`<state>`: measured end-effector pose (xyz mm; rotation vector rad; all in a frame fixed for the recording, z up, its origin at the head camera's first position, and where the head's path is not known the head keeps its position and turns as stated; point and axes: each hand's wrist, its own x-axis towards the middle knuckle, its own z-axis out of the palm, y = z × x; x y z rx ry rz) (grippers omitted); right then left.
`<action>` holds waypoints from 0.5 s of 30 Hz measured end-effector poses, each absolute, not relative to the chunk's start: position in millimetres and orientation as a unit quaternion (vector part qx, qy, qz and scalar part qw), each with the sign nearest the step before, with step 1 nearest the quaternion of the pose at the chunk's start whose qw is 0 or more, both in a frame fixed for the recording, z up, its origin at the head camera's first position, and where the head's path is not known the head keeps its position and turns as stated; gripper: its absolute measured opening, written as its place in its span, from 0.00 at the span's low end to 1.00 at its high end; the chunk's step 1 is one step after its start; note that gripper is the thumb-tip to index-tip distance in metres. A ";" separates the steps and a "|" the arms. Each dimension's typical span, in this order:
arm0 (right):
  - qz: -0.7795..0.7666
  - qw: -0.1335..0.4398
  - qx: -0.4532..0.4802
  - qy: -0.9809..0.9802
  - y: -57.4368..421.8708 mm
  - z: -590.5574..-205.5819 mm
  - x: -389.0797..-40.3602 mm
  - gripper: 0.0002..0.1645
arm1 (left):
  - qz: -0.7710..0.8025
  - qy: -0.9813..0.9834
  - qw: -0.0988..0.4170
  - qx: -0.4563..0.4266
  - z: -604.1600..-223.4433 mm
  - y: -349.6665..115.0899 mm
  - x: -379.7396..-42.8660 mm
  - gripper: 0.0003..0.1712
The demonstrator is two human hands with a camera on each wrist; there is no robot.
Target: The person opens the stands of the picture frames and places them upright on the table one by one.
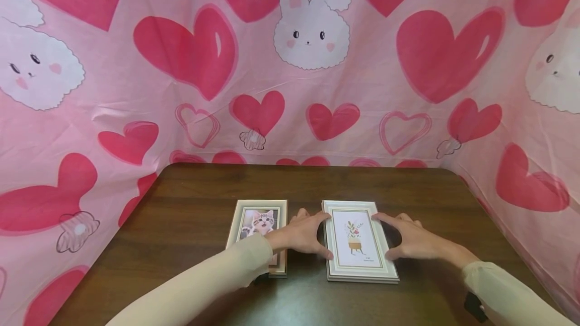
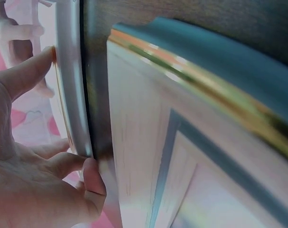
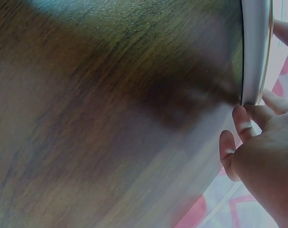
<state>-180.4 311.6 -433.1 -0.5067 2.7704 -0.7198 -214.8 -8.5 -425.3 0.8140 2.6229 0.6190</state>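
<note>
A white picture frame with a potted-plant print lies face up on the dark wooden table. My left hand grips its left edge, thumb at the near part and fingers farther up. On the opposite side my right hand holds the right edge in the same way. In the left wrist view the fingers meet the frame's side; in the right wrist view the fingertips are at its corner. A second frame with a kitten picture lies left, partly hidden behind my left wrist.
The kitten frame's gold-trimmed edge is close beside my left hand. A pink cloth with hearts and rabbits hangs around the table's back and sides. Bare wood stretches to the right of the plant frame.
</note>
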 end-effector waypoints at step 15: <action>-0.239 0.101 -0.180 0.949 313.0 -435.6 -180.4 0.59 | 0.211 0.923 0.155 0.282 -426.8 -7.8 -213.5 0.56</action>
